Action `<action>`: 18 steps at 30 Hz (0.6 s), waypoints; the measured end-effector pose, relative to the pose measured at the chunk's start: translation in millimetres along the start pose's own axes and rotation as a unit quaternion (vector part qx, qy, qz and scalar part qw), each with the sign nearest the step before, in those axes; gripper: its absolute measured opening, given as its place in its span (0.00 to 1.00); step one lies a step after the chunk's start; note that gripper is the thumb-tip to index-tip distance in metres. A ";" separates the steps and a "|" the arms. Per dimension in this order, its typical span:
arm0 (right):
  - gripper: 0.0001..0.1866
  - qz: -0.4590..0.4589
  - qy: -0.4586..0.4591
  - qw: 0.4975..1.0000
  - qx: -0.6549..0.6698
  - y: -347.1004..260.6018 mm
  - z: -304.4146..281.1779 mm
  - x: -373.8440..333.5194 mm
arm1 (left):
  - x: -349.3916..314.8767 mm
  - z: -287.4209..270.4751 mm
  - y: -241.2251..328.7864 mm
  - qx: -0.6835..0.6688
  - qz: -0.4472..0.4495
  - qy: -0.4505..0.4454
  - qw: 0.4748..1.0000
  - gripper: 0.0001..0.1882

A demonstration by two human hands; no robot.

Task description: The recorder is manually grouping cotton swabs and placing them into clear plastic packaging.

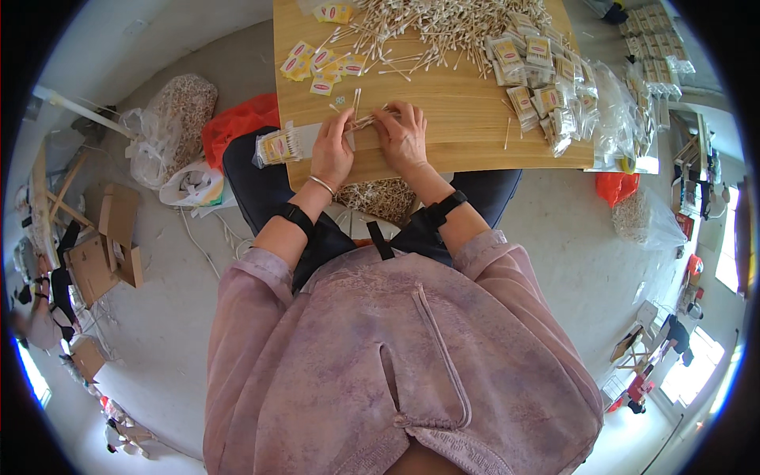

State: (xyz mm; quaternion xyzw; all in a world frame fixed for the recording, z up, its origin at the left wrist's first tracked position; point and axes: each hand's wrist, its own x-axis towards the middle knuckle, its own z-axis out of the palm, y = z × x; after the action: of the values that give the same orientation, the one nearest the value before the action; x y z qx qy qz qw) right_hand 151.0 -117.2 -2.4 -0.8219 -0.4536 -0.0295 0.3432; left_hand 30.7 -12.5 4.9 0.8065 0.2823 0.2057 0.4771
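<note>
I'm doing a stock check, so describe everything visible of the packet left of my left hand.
The packet looks like clear plastic around a yellow card, with pale swab tips showing at the right. It rests on the table, left end past its left edge, apart from your left hand. Its underside is hidden.

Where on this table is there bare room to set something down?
A bare patch of table lies between the right hand and the bagged cotton swab packs, with a lone swab on its right. Crowded: right, under those packs; far side, under loose cotton swabs; left, with yellow cards and, nearer you, a bagged pack.
</note>
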 end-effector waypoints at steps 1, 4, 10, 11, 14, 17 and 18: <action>0.13 0.005 0.002 1.000 0.016 1.3 -0.7 1.0 | 3.5 -2.5 1.2 0.001 -0.001 0.001 1.000 0.27; 0.09 0.000 0.034 0.999 0.031 16.2 -0.4 13.6 | 29.1 -9.0 5.6 0.144 0.085 0.043 0.985 0.29; 0.07 0.032 0.068 0.997 0.027 29.7 -5.7 19.8 | 53.5 -25.0 -2.3 0.327 0.223 -0.102 0.913 0.26; 0.07 0.046 0.073 0.996 0.029 29.9 -5.2 21.7 | 57.2 -26.1 -9.0 0.324 0.240 -0.112 0.908 0.21; 0.07 0.066 0.088 0.994 0.023 35.8 -2.3 28.4 | 55.7 -21.3 -19.2 0.292 0.244 -0.115 0.918 0.14; 0.08 0.086 0.098 0.991 0.022 35.0 1.8 34.9 | 49.2 -19.2 -19.2 0.260 0.235 -0.075 0.933 0.09; 0.08 0.086 0.098 0.991 0.023 34.0 2.9 36.7 | 45.1 -18.5 -17.6 0.255 0.242 -0.042 0.935 0.07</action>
State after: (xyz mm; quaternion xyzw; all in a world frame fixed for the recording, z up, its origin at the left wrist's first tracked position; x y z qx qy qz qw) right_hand 197.8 -100.8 -9.7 -0.8429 -0.3461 -0.0693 0.4061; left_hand 49.1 35.9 0.6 0.9530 0.1012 0.2015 0.2023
